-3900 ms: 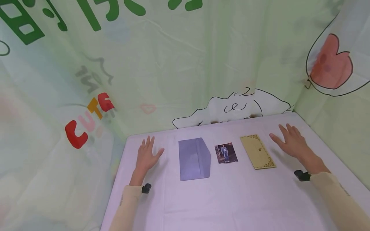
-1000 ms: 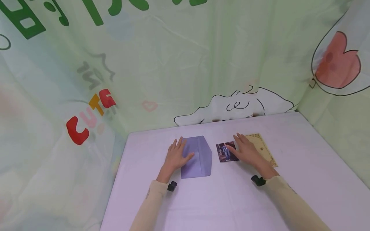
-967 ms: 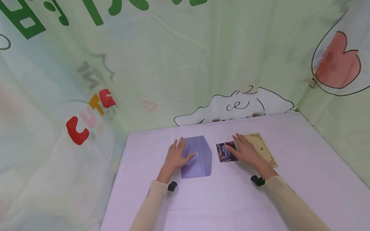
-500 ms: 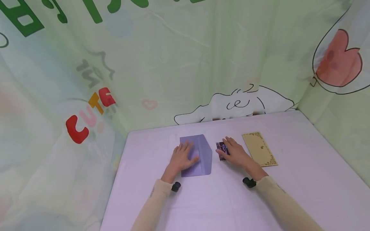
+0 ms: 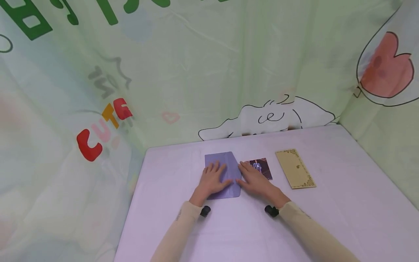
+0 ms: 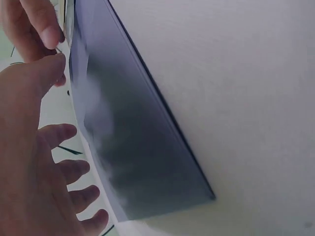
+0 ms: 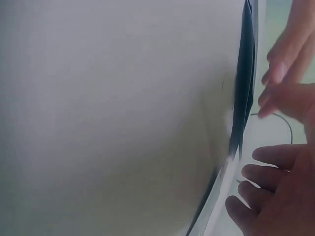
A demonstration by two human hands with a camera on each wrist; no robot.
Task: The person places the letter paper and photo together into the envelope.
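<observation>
A purple envelope [image 5: 231,160] lies on the table with its flap toward the right. My left hand [image 5: 211,180], fingers spread, is over its left and middle part; the left wrist view shows the fingers just above the envelope [image 6: 133,152]. At the flap's right edge is my right hand [image 5: 256,183], fingers extended, thumb near the left thumb. That hand partly covers a small photo [image 5: 266,168] of a standing figure. In the right wrist view, the envelope [image 7: 243,78] appears edge-on beside the relaxed fingers [image 7: 266,177].
To the right of the photo lies a tan card [image 5: 294,169] with an ornate dark border. A pale lilac cloth covers the table [image 5: 235,236]. Behind and at the sides hangs a printed curtain [image 5: 183,72]. Each wrist wears a small black camera [image 5: 205,211].
My left hand has moved right, farther over the envelope. My right hand has swept left from the tan card across the photo to the envelope's flap edge. The card and photo stay put.
</observation>
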